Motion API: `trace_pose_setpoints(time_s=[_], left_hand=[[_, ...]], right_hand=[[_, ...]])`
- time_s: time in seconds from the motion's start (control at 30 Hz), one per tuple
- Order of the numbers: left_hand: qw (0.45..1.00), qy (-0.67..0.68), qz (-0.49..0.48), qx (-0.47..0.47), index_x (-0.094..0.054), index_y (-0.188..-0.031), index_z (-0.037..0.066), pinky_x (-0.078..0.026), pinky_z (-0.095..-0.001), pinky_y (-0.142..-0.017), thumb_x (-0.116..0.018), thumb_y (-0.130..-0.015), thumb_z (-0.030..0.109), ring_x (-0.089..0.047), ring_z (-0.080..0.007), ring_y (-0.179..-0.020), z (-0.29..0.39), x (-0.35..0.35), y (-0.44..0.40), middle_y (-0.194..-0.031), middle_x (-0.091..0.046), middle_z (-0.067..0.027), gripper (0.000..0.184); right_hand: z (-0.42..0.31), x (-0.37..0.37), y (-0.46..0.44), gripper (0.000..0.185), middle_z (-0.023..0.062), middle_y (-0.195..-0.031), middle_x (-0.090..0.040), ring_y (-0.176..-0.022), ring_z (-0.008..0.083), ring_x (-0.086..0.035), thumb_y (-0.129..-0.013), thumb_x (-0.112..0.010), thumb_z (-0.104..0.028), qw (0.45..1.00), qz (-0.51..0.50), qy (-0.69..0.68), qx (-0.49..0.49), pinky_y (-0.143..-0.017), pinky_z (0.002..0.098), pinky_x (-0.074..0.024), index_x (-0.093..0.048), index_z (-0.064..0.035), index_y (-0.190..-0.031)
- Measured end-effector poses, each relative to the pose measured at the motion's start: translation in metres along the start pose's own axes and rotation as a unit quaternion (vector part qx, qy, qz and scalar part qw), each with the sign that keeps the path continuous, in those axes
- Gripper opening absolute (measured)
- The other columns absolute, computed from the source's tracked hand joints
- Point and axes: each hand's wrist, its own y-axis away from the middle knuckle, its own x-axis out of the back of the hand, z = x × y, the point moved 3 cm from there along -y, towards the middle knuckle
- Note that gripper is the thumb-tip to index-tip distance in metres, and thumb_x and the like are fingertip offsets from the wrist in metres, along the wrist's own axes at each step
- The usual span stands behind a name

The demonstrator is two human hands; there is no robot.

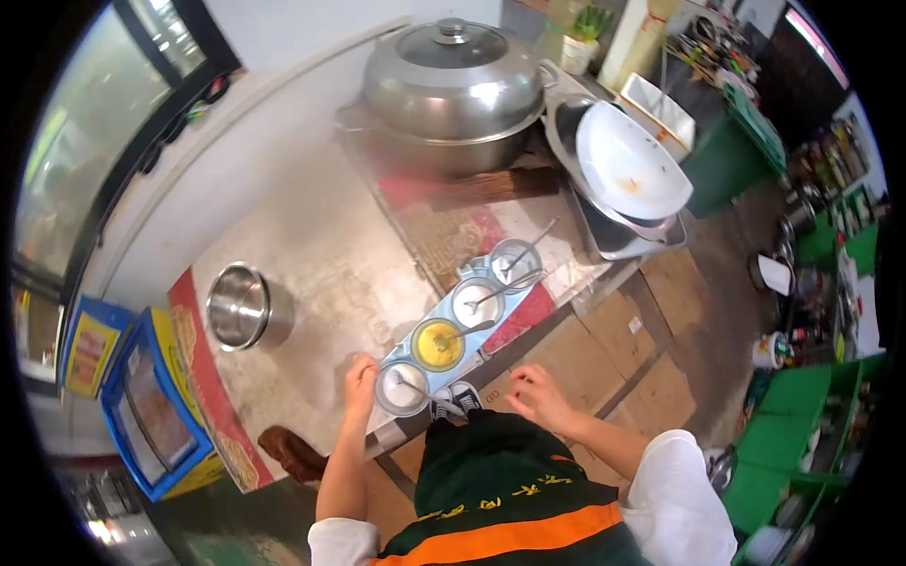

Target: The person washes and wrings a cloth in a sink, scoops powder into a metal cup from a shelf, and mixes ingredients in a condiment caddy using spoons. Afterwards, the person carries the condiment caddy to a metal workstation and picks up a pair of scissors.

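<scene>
A pale blue condiment tray lies slantwise along the table's front edge. It holds several clear round jars with spoons. The nearest jar contains white powder, and the one beside it, a yellow jar, has a yellow seasoning. Farther along stand another white-powder jar and a jar with little in it. My left hand is at the tray's near left end, its fingers curled against the edge. Off the front side, my right hand hovers apart from the tray with loosely bent fingers, holding nothing.
A steel pot stands at the left of the table. At the back are a large lidded steamer and a white basin. A blue-yellow box stands left; flattened cardboard covers the floor.
</scene>
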Motion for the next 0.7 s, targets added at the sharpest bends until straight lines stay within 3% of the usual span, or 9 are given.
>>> trace_pose_setpoints(time_s=[0.07, 0.17, 0.27, 0.33, 0.4, 0.53, 0.6, 0.63, 0.7], left_hand=[[0.998, -0.033, -0.027, -0.046, -0.041, -0.058, 0.0, -0.031, -0.0279, -0.063, -0.044, -0.067, 0.007, -0.038, -0.0189, -0.062, 0.004, 0.003, -0.011, -0.059, -0.04, -0.0077, 0.012], [0.996, -0.049, -0.062, -0.038, -0.042, -0.059, 0.001, -0.032, -0.029, -0.063, -0.044, -0.067, 0.007, -0.038, -0.0191, -0.063, 0.008, 0.008, -0.02, -0.059, -0.04, -0.0078, 0.01], [0.991, -0.062, -0.117, -0.006, -0.044, -0.059, 0.001, -0.033, -0.0304, -0.064, -0.047, -0.066, 0.006, -0.041, -0.0209, -0.065, 0.01, 0.012, -0.025, -0.061, -0.043, -0.0085, 0.009], [0.971, -0.159, -0.145, -0.107, -0.049, -0.064, 0.002, -0.036, -0.0303, -0.066, -0.049, -0.066, 0.006, -0.045, -0.023, -0.07, 0.029, 0.015, -0.032, -0.068, -0.05, -0.0092, 0.005], [0.97, -0.159, -0.13, -0.134, -0.051, -0.07, 0.002, -0.037, -0.03, -0.067, -0.05, -0.067, 0.007, -0.046, -0.0238, -0.073, 0.049, 0.015, -0.044, -0.072, -0.052, -0.0094, 0.005], [0.965, -0.155, -0.169, -0.127, -0.055, -0.086, 0.003, -0.038, -0.0287, -0.074, -0.053, -0.071, 0.009, -0.049, -0.0213, -0.084, 0.083, -0.01, -0.071, -0.085, -0.055, -0.0089, 0.016], [0.96, -0.134, -0.201, -0.142, -0.055, -0.09, 0.004, -0.039, -0.0289, -0.074, -0.054, -0.071, 0.007, -0.05, -0.0208, -0.083, 0.085, -0.032, -0.091, -0.088, -0.055, -0.0085, 0.019], [0.954, -0.114, -0.228, -0.155, -0.054, -0.093, 0.005, -0.039, -0.029, -0.073, -0.054, -0.071, 0.005, -0.05, -0.0203, -0.081, 0.086, -0.043, -0.099, -0.091, -0.055, -0.008, 0.022], [0.951, -0.106, -0.249, -0.147, -0.054, -0.097, 0.005, -0.039, -0.028, -0.072, -0.053, -0.071, 0.003, -0.05, -0.0197, -0.08, 0.085, -0.062, -0.113, -0.094, -0.054, -0.0072, 0.025]], right_hand=[[0.003, 0.012, -0.003, 0.043, 0.0103, -0.092, -0.046, -0.079, 0.0257, -0.048, -0.064, -0.063, -0.006, 0.997, 0.042, 0.04, -0.053, -0.068, 0.0316, -0.0417, -0.046, -0.0055, -0.103], [-0.003, 0.028, -0.025, 0.044, 0.008, -0.088, -0.049, -0.075, 0.0176, -0.05, -0.069, -0.061, -0.008, 0.965, 0.088, -0.087, -0.23, -0.064, 0.0273, -0.042, -0.042, -0.0058, -0.108], [0.0, 0.03, -0.048, 0.045, 0.0065, -0.087, -0.049, -0.07, 0.0139, -0.05, -0.072, -0.06, -0.008, 0.929, 0.169, -0.185, -0.272, -0.062, 0.0251, -0.0419, -0.038, -0.006, -0.112], [0.015, 0.024, -0.062, 0.051, 0.0051, -0.083, -0.05, -0.067, 0.0118, -0.05, -0.072, -0.06, -0.009, 0.914, 0.196, -0.204, -0.292, -0.061, 0.0233, -0.0415, -0.034, -0.0063, -0.116], [0.032, 0.027, -0.08, 0.04, 0.0043, -0.078, -0.051, -0.065, 0.0095, -0.048, -0.075, -0.057, -0.01, 0.866, 0.307, -0.278, -0.281, -0.06, 0.0217, -0.041, -0.041, -0.0051, -0.111], [0.044, 0.036, -0.11, 0.025, 0.0068, -0.074, -0.054, -0.064, 0.0138, -0.052, -0.078, -0.053, -0.011, 0.843, 0.233, -0.318, -0.365, -0.06, 0.0238, -0.0423, -0.05, -0.0024, -0.101], [0.037, 0.029, -0.119, 0.016, 0.0105, -0.075, -0.056, -0.067, 0.0208, -0.055, -0.08, -0.049, -0.011, 0.984, 0.103, -0.053, -0.138, -0.06, 0.0273, -0.044, -0.055, -0.0004, -0.091], [0.021, 0.037, -0.121, 0.014, 0.0125, -0.079, -0.056, -0.071, 0.0258, -0.056, -0.077, -0.051, -0.007, 0.992, 0.079, -0.038, -0.093, -0.061, 0.0304, -0.0449, -0.055, 0.0, -0.088], [0.002, 0.055, -0.12, 0.013, 0.0122, -0.079, -0.057, -0.071, 0.0252, -0.056, -0.076, -0.053, -0.005, 0.995, 0.073, -0.023, -0.068, -0.061, 0.0303, -0.0449, -0.056, 0.0, -0.087]])
